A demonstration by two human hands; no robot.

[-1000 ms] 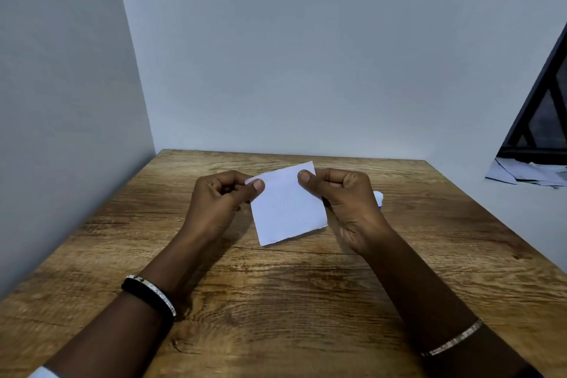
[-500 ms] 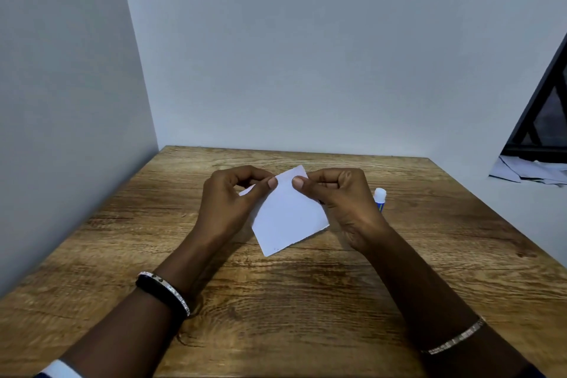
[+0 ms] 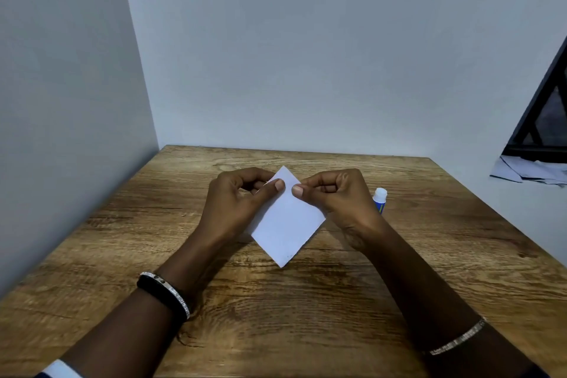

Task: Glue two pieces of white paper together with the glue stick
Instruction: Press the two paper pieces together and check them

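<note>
A small square of white paper is held just above the wooden table, turned like a diamond with one corner pointing down. My left hand pinches its upper left edge between thumb and fingers. My right hand pinches the upper right edge, the two thumbs close together near the top corner. Whether it is one sheet or two pressed together cannot be told. A glue stick with a white cap and blue body stands on the table just right of my right hand, partly hidden by it.
Grey walls close the table on the left and at the back. To the right, beyond the table edge, loose white papers lie under a dark frame. Both wrists wear bracelets.
The paper has rotated from nearly flat-edged to a diamond. Both thumbs have slid together toward its top corner. The glue stick has come more into view beside my right hand.
</note>
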